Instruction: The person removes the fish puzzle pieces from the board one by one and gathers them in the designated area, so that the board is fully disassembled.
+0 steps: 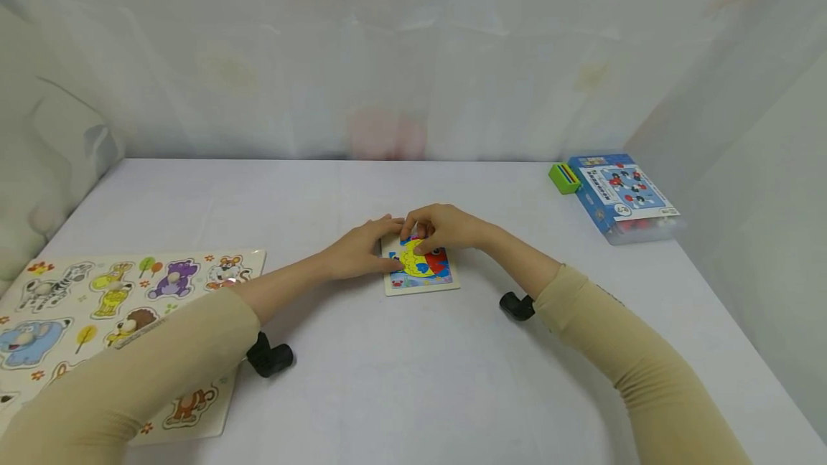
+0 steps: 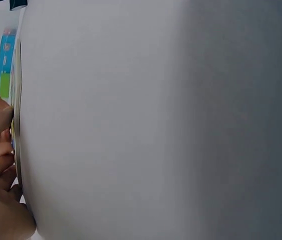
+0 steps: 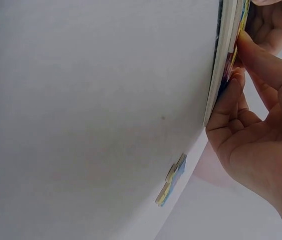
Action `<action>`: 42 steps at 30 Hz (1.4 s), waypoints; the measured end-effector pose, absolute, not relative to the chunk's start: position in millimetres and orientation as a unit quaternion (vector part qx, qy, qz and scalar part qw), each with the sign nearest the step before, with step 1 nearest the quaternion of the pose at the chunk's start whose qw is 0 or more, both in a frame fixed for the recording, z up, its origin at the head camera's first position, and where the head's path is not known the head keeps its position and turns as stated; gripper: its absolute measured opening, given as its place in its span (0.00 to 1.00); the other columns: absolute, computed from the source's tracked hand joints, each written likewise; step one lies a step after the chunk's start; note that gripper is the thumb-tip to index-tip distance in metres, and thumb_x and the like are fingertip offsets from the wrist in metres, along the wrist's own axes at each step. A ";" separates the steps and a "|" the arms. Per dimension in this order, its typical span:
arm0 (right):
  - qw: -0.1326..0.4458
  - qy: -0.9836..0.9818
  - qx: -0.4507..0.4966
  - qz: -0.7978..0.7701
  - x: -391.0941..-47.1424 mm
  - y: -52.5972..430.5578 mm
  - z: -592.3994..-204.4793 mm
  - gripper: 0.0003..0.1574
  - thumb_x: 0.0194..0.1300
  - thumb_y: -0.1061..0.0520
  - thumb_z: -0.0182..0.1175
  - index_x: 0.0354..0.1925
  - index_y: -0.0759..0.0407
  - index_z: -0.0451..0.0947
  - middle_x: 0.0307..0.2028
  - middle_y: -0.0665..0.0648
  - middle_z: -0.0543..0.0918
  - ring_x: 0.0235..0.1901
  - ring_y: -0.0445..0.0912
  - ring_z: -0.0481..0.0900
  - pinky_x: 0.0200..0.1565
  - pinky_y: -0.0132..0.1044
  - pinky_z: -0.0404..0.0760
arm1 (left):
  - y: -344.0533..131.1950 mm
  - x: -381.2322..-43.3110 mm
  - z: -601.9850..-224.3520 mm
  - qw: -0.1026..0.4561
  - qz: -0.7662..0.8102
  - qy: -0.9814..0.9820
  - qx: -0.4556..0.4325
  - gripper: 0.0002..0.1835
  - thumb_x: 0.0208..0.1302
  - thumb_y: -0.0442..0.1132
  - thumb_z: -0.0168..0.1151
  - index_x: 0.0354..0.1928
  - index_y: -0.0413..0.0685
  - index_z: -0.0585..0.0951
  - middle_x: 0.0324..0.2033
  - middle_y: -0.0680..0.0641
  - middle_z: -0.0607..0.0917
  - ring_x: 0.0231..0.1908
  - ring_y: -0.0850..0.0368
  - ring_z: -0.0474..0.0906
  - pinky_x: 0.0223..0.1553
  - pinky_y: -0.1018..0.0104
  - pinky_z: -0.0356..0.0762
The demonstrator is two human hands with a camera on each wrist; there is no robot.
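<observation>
A small fish puzzle board (image 1: 421, 286) lies on the white table, with a yellow, red and blue fish on a light-blue ground. At its left side, my left hand (image 1: 357, 250) holds the board, thumb over the near part and fingers round the far-left corner. Bent over the board from the right, my right hand (image 1: 449, 226) pinches at the yellow puzzle piece (image 1: 408, 262) with thumb and forefinger. In the right wrist view the right thumb (image 3: 263, 62) presses on the board's face, other fingers curled at its edge. Part of the picture is hidden under this hand.
A loose puzzle piece (image 3: 171, 181) lies on the table in the right wrist view. A large animal puzzle board (image 1: 242, 264) lies left, partly under the left sleeve. Back right are a blue box (image 1: 623, 196) and a small green block (image 1: 564, 179).
</observation>
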State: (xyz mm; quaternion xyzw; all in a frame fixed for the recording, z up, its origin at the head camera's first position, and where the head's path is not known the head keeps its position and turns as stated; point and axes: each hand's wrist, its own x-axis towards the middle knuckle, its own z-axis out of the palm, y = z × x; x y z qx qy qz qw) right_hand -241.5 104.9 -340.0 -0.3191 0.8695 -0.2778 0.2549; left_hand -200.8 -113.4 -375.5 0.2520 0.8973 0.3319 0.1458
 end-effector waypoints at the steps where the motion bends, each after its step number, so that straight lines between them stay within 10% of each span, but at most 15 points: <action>1: 0.255 0.870 -0.319 -0.278 -241.2 104.9 -339.5 0.14 0.63 0.59 0.66 0.48 0.52 0.81 0.36 0.53 0.75 0.34 0.45 0.71 0.37 0.30 0.70 | -111.4 -201.1 -375.2 0.146 0.334 0.898 0.248 0.38 0.61 0.50 0.67 0.72 0.52 0.67 0.75 0.46 0.64 0.79 0.43 0.48 0.76 0.34 0.47; 26: 0.236 0.883 -0.293 -0.279 -239.7 106.2 -340.2 0.14 0.61 0.58 0.68 0.47 0.47 0.83 0.52 0.57 0.76 0.46 0.49 0.73 0.47 0.34 0.76 | -102.0 -202.3 -380.3 0.128 0.360 0.898 0.219 0.28 0.61 0.49 0.68 0.63 0.53 0.74 0.73 0.50 0.69 0.78 0.45 0.51 0.77 0.37 0.50; 42: 0.221 0.882 -0.300 -0.290 -240.5 104.3 -341.5 0.17 0.59 0.59 0.70 0.46 0.52 0.78 0.40 0.54 0.78 0.41 0.47 0.73 0.42 0.31 0.74 | -102.0 -201.4 -378.7 0.130 0.360 0.899 0.213 0.30 0.62 0.49 0.68 0.65 0.50 0.73 0.72 0.45 0.69 0.78 0.44 0.52 0.76 0.38 0.52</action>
